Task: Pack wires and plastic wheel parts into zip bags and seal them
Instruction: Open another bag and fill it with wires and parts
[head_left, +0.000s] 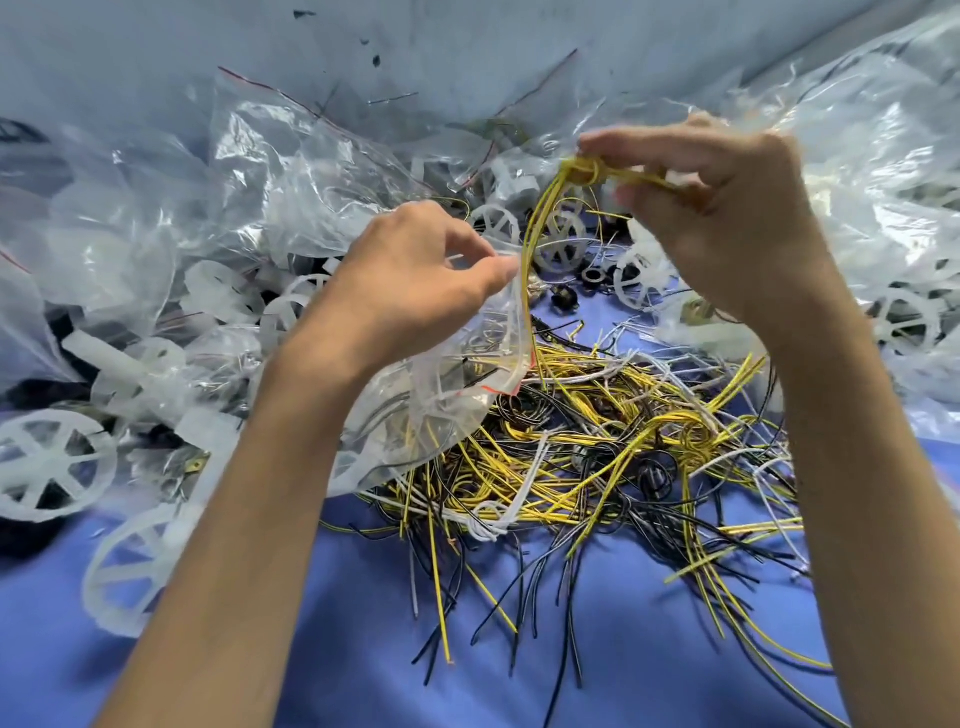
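The right hand (717, 223) is raised, and its thumb and curled fingers pinch a knotted bundle of yellow wires (584, 171) right at the knot. From that pinch the strands hang down and to the left in a long curve, passing just beside the fingertips of the left hand (415, 280).

The left hand sits lower than the right and to its left. It pinches the rim of a clear zip bag (457, 410) between thumb and forefinger, holding the mouth up while the rest of the bag sags below the pinch. A red strip (498, 385) runs along the bag's mouth. The hanging strands run close along that mouth edge and seem to dip into it, though the clear plastic makes this hard to tell.

Below both hands a loose pile of wires (597, 457) in yellow, black and white lies on a blue cloth (363, 665). White plastic wheels (49, 462) lie to the left of the left forearm, and smaller ones (558, 244) lie beyond the gap between the two hands. Crumpled clear bags (156, 218) are heaped to the left of the left hand, and another heap (893, 156) rises to the right of the right hand, some with wheels inside.
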